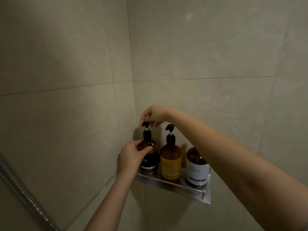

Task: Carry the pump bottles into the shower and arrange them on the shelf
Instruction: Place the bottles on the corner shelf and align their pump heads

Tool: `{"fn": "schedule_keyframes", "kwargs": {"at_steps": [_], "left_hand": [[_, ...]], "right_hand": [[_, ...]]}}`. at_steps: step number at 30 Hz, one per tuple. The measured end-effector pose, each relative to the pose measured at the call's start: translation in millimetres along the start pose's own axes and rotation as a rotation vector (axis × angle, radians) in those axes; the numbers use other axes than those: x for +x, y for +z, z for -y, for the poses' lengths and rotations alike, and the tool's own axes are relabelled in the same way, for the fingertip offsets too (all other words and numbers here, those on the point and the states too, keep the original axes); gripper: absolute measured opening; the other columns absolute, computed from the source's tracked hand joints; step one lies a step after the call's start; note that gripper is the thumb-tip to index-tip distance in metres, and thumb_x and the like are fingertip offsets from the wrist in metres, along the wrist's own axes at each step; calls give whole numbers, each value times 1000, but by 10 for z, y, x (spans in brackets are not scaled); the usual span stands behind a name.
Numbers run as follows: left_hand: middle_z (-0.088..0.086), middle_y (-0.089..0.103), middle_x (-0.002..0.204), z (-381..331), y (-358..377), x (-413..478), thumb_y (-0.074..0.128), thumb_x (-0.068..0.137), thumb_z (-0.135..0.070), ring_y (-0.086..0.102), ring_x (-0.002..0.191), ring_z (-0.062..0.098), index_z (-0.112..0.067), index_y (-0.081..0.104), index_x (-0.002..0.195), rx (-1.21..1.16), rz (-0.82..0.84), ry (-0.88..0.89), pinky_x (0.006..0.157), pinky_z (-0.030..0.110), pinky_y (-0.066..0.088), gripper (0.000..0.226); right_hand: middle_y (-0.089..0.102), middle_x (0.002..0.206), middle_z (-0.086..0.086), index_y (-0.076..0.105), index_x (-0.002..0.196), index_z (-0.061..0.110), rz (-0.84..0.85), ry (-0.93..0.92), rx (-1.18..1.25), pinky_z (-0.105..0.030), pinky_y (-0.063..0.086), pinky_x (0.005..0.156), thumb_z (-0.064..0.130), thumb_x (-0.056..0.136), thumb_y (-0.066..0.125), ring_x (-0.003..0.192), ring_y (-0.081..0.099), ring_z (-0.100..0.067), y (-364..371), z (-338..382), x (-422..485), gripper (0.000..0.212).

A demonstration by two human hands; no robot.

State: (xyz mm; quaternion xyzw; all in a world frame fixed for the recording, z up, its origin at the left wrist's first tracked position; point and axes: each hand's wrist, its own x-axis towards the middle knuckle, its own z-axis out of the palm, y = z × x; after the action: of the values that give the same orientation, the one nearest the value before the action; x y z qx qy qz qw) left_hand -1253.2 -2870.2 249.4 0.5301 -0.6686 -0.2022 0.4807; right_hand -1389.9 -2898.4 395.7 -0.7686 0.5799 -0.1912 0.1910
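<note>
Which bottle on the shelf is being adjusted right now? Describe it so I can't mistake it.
Find the metal corner shelf where the two tiled walls meet. Three amber pump bottles stand on it; it is the black-labelled bottle nearest the corner. The left hand holds its body, the right hand pinches its pump; its neighbours have yellow and white labels.

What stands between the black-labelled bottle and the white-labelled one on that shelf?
In the head view, the yellow-labelled pump bottle stands between the black-labelled bottle and the white-labelled bottle on the metal corner shelf.
</note>
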Motion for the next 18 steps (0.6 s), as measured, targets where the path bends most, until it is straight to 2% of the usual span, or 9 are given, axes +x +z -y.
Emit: {"fn": "schedule_keyframes", "kwargs": {"at_steps": [3, 6, 9, 12, 15, 18], "left_hand": [[-1, 70, 113, 1, 2, 6, 74, 70, -44, 65, 100, 13, -19, 63, 120, 8, -2, -6, 82, 27, 51, 57], [-1, 70, 113, 15, -2, 20, 74, 69, -47, 65, 101, 14, -20, 63, 120, 13, 7, -12, 86, 33, 54, 59], [-1, 70, 114, 23, -2, 32, 74, 67, -49, 65, 101, 14, -21, 63, 121, 12, 19, -20, 84, 29, 52, 61], [-2, 70, 115, 22, -9, 50, 74, 67, -50, 65, 102, 14, -21, 63, 121, 23, 31, -26, 83, 28, 51, 62], [-1, 70, 115, 24, -17, 55, 74, 67, -49, 65, 101, 14, -20, 63, 121, 16, 37, -25, 85, 31, 53, 62], [0, 69, 117, 16, -11, 42, 74, 69, -47, 64, 104, 15, -20, 62, 122, 8, 36, -14, 85, 31, 52, 61]], "right_hand": [[62, 99, 2, 67, 82, 29, -6, -17, -24, -20, 45, 57, 13, 93, 48, 73, 56, -9, 26, -11, 15, 27], [62, 86, 3, 70, 94, 21, 4, 1, 12, -19, 45, 54, 13, 93, 49, 65, 53, -9, 15, -17, -2, 22], [60, 75, 1, 70, 101, 13, 25, 49, 113, -17, 46, 50, 16, 92, 53, 60, 52, -9, -18, -14, -45, 19], [60, 72, 1, 69, 98, 12, 10, 75, 138, -16, 46, 47, 18, 91, 56, 59, 53, -8, -18, 12, -44, 16], [59, 69, 1, 67, 86, 15, -40, 110, 130, -15, 45, 41, 19, 91, 57, 56, 53, -8, 15, 41, -25, 11], [60, 71, 0, 65, 81, 18, -60, 130, 105, -16, 46, 45, 21, 91, 58, 58, 55, -9, 38, 59, -58, 12]]}}
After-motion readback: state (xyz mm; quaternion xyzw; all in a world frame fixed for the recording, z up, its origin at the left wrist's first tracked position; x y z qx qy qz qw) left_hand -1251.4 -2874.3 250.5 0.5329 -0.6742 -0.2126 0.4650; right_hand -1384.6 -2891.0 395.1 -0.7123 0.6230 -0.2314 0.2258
